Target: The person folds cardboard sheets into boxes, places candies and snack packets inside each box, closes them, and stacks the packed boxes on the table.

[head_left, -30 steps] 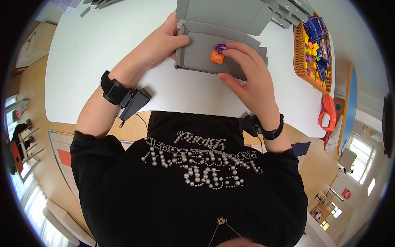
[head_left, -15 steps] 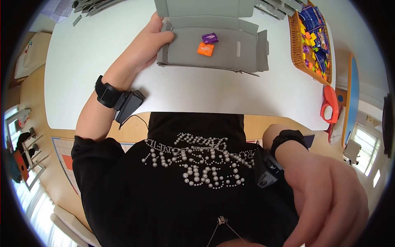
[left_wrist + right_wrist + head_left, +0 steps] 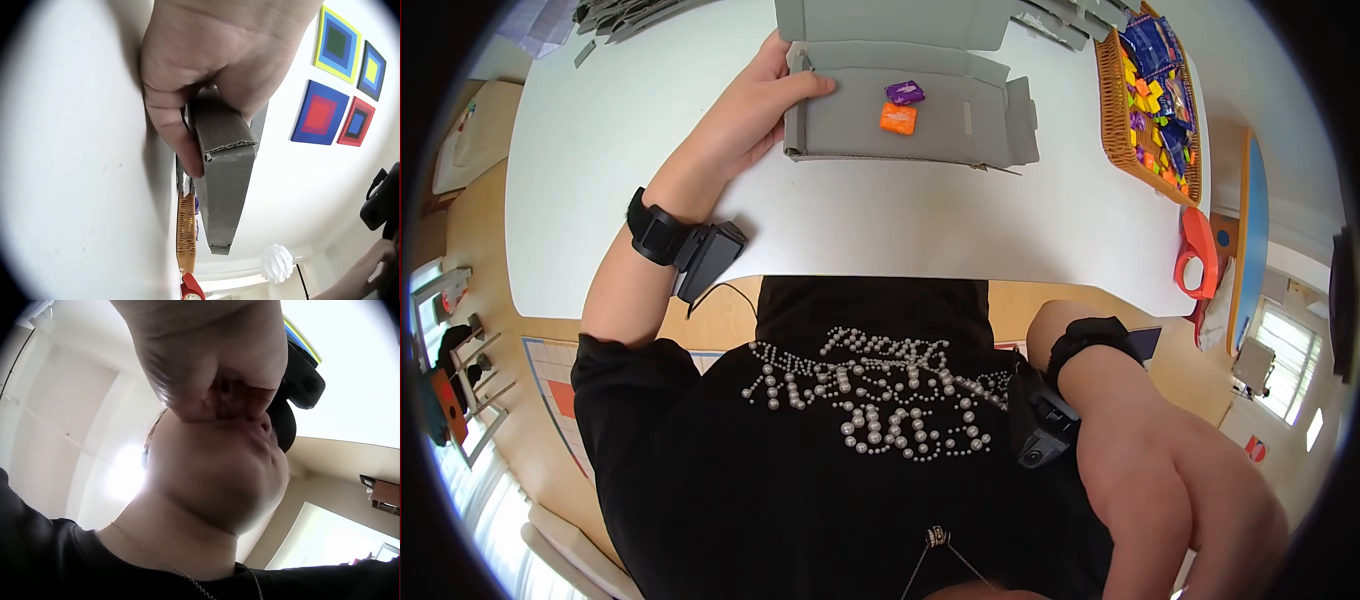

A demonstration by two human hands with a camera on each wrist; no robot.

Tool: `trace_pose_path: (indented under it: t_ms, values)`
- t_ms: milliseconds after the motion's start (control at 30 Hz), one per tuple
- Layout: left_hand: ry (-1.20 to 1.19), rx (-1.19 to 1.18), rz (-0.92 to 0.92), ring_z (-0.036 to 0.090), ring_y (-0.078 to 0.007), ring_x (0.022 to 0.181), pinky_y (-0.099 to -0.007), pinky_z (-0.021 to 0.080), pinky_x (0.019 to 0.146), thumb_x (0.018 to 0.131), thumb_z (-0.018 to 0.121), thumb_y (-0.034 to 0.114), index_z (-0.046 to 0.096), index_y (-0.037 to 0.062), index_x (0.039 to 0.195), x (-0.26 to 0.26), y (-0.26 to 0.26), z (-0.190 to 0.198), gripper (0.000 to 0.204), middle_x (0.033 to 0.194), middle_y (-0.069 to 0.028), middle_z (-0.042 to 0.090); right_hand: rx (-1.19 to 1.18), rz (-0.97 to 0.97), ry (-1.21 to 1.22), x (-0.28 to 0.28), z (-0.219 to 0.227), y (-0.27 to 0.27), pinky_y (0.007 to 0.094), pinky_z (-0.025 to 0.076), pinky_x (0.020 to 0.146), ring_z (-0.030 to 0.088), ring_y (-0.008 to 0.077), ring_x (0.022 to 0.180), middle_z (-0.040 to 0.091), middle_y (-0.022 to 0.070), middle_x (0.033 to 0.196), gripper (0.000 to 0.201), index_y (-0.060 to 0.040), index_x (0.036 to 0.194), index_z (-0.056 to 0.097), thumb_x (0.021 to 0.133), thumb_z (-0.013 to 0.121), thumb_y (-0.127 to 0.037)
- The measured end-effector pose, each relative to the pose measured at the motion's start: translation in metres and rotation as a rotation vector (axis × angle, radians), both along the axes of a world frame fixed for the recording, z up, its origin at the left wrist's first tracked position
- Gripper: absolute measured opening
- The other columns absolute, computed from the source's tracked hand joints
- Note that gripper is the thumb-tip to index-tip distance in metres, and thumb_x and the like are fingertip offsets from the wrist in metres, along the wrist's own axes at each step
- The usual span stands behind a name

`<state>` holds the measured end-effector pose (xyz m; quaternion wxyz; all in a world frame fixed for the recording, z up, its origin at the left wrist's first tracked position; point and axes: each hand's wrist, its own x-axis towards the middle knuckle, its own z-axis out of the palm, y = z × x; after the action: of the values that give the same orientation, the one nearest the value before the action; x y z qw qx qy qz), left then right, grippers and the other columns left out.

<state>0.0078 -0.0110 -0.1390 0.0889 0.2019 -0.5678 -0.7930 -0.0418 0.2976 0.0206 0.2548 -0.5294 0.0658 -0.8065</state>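
Observation:
My left hand (image 3: 755, 105) grips the left end of an open grey cardboard box (image 3: 850, 145), thumb over the side wall. Its fingers curl round the outside of the box's grey end (image 3: 225, 181) in the left wrist view. Inside the box lie a purple-wrapped candy (image 3: 905, 93) and an orange-wrapped candy (image 3: 898, 119), close together left of centre. Away from the table, my right hand (image 3: 1170, 480) is raised near the head camera. The right wrist view has this hand (image 3: 219, 369) against the lower face with bent fingers, their tips hidden.
A wicker basket (image 3: 1115, 120) of coloured candies and blue packets stands at the table's right. Below it sits a red tape dispenser (image 3: 1197, 255). Flat grey cardboard pieces (image 3: 640, 15) lie at the back left, with more cardboard (image 3: 1060, 20) behind the box.
My right hand has left the candies in the box and come back and up to the face. The box, in my left hand's grip, has shifted left in view.

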Motion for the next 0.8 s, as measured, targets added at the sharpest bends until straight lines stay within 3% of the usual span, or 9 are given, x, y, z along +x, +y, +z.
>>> trace_pose_path:
  t_ms: [167, 233, 267, 333, 367, 433, 500, 633, 800]
  values:
    - [-0.013, -0.063, -0.018, 0.052, -0.0154, 0.107, -0.026, 0.047, 0.087, 0.083, 0.054, 0.009, 0.03, 0.0064, 0.133, 0.001, -0.001, -0.002, 0.057, 0.122, -0.0117, 0.047, 0.011, 0.19, -0.022, 0.004, -0.005, -0.029, 0.023, 0.05, 0.073, 0.053, 0.0107, 0.091, 0.055, 0.0062, 0.082, 0.011, -0.0015, 0.083, 0.061, 0.073, 0.066, 0.001]
    - [-0.009, -0.063, -0.018, 0.053, -0.0153, 0.106, -0.0261, 0.046, 0.087, 0.083, 0.055, 0.01, 0.03, 0.0063, 0.133, 0.0, -0.002, -0.003, 0.057, 0.122, -0.0114, 0.047, 0.452, 0.081, 0.207, 0.013, -0.003, -0.001, 0.0321, 0.046, 0.084, 0.054, 0.0301, 0.098, 0.053, 0.0175, 0.112, 0.031, 0.0011, 0.11, 0.054, 0.088, 0.051, -0.02]
    - [-0.009, -0.064, -0.019, 0.053, -0.0153, 0.105, -0.0262, 0.046, 0.087, 0.083, 0.055, 0.011, 0.03, 0.0062, 0.133, 0.001, -0.002, -0.003, 0.057, 0.121, -0.0111, 0.047, 0.456, 0.08, 0.207, 0.008, -0.004, -0.013, 0.0321, 0.046, 0.084, 0.054, 0.0301, 0.098, 0.053, 0.0175, 0.112, 0.031, 0.0011, 0.11, 0.054, 0.088, 0.051, -0.02]
    - [-0.008, -0.066, -0.031, 0.054, -0.0151, 0.104, -0.0264, 0.046, 0.087, 0.083, 0.055, 0.011, 0.031, 0.0062, 0.133, 0.002, -0.001, -0.003, 0.056, 0.121, -0.0108, 0.048, -0.086, -0.289, 0.584, -0.014, -0.01, -0.057, 0.0346, 0.045, 0.083, 0.054, 0.0324, 0.096, 0.053, 0.0185, 0.109, 0.028, 0.0009, 0.104, 0.059, 0.089, 0.048, -0.021]
    - [-0.007, -0.072, -0.036, 0.054, -0.0149, 0.104, -0.0266, 0.046, 0.088, 0.083, 0.056, 0.011, 0.031, 0.0062, 0.132, 0.001, -0.001, -0.002, 0.055, 0.12, -0.0104, 0.049, -0.085, -0.286, 0.592, -0.026, -0.014, -0.057, 0.0346, 0.045, 0.083, 0.054, 0.0324, 0.096, 0.053, 0.0185, 0.109, 0.028, 0.0009, 0.104, 0.059, 0.089, 0.048, -0.021]
    - [-0.007, -0.062, -0.041, 0.054, -0.0149, 0.104, -0.0264, 0.046, 0.087, 0.083, 0.056, 0.011, 0.032, 0.0058, 0.132, 0.0, -0.001, 0.0, 0.055, 0.119, -0.0108, 0.049, 0.084, -0.817, 0.657, -0.058, -0.02, -0.04, 0.0228, 0.048, 0.066, 0.058, 0.0131, 0.073, 0.059, 0.0048, 0.073, 0.021, 0.0007, 0.082, 0.059, 0.07, 0.071, -0.011]
    - [-0.009, -0.054, -0.049, 0.054, -0.015, 0.105, -0.0262, 0.046, 0.087, 0.083, 0.056, 0.011, 0.032, 0.0055, 0.131, 0.0, -0.001, -0.001, 0.055, 0.119, -0.0113, 0.05, 0.413, -1.629, 1.151, -0.089, -0.023, -0.038, 0.0283, 0.047, 0.066, 0.059, 0.0214, 0.068, 0.062, 0.0112, 0.079, 0.009, 0.0008, 0.078, 0.057, 0.071, 0.061, 0.005]
    - [0.013, -0.033, -0.079, 0.054, -0.0161, 0.106, -0.0266, 0.047, 0.087, 0.083, 0.056, 0.011, 0.032, 0.0056, 0.132, -0.002, 0.002, -0.002, 0.055, 0.119, -0.0123, 0.05, 1.36, -1.517, 1.488, -0.213, -0.049, -0.001, 0.0325, 0.045, 0.078, 0.058, 0.0302, 0.088, 0.06, 0.0141, 0.097, 0.011, -0.0019, 0.088, 0.061, 0.078, 0.056, -0.003]
    - [0.024, -0.01, -0.083, 0.054, -0.0166, 0.105, -0.0273, 0.048, 0.088, 0.083, 0.057, 0.01, 0.032, 0.0058, 0.132, -0.001, 0.002, -0.003, 0.055, 0.119, -0.0123, 0.05, 1.846, -1.289, 1.576, -0.305, -0.099, 0.069, 0.0366, 0.044, 0.081, 0.056, 0.0337, 0.094, 0.058, 0.0165, 0.1, 0.017, -0.0048, 0.092, 0.064, 0.079, 0.055, -0.01]
